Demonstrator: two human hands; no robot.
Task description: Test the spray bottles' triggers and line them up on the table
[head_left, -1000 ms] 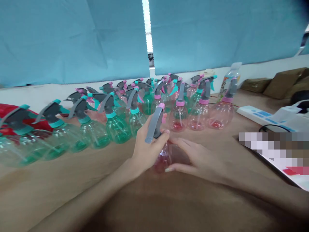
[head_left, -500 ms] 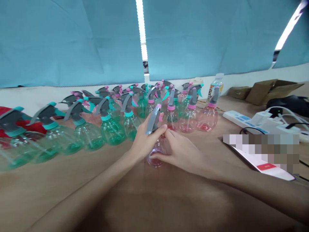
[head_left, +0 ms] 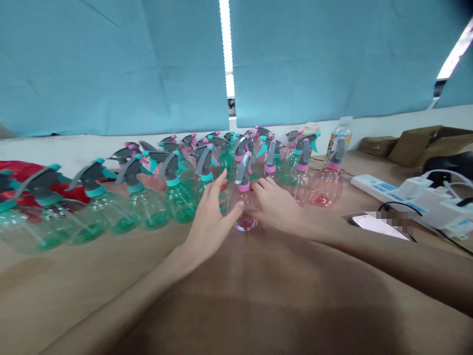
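Note:
A clear pink spray bottle (head_left: 243,202) with a pink collar and grey trigger head stands upright on the table in front of me. My right hand (head_left: 276,204) is closed against its right side, fingers curled around the body; part of its grip is hidden behind the bottle. My left hand (head_left: 213,214) is open on the left side, fingers stretched forward and thumb apart, close to the bottle. Whether the thumb touches the bottle I cannot tell. Just beyond the left hand is a green spray bottle (head_left: 205,183) with a turquoise collar, partly covered by the fingers.
Several green spray bottles (head_left: 180,202) run in a row to the left, with more green and pink ones behind. Pink bottles (head_left: 325,186) stand at right, near a labelled drink bottle (head_left: 339,135). Further right are a phone (head_left: 377,227), a power strip (head_left: 388,190) and cardboard boxes (head_left: 414,144).
The pink spray bottle has moved forward, away from me, towards the other bottles. My left hand has let go of its head and opened to the left; my right hand stays on the body.

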